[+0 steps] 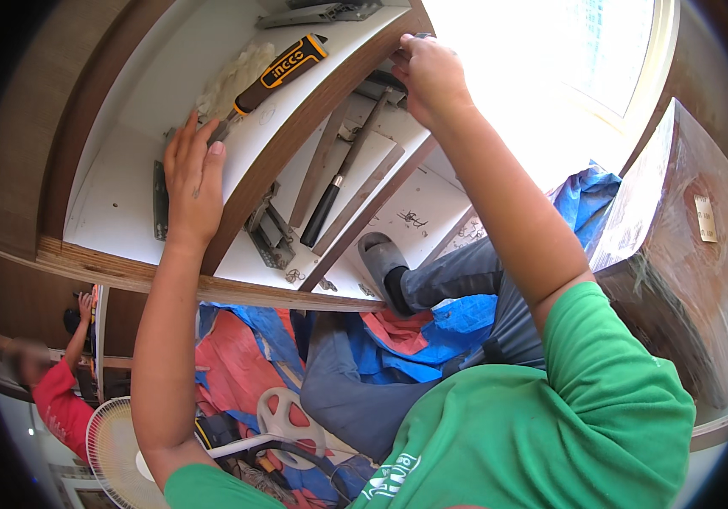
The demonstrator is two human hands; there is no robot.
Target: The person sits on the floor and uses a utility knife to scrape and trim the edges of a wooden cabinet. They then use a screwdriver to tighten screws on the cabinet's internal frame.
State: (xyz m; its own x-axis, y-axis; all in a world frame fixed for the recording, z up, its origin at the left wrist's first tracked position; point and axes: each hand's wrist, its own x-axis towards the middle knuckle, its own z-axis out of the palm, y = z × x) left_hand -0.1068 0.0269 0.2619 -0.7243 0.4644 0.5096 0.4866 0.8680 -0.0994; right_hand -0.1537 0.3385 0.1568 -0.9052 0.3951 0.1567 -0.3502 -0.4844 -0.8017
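My left hand (193, 182) lies with its fingers stretched out on the white inner panel of a wooden cabinet (305, 110). Beside its fingertips is a hand tool with a black-and-orange handle (283, 72); its metal shank runs down to my index finger and thumb, and its tip is hidden. My right hand (434, 81) is closed at the far end of the cabinet's brown divider, fingers curled round a small dark thing (422, 36) that I cannot make out. A pale crumpled cloth or glove (241, 76) lies behind the tool handle.
In the neighbouring compartment are a hammer (343, 174) and metal hardware (271, 233). My sandalled foot (381, 263) rests in another compartment. Blue and red sheets (241, 352) and a white fan (114, 450) lie below. A wrapped box (686, 246) stands right; a person in red (63, 403) is far left.
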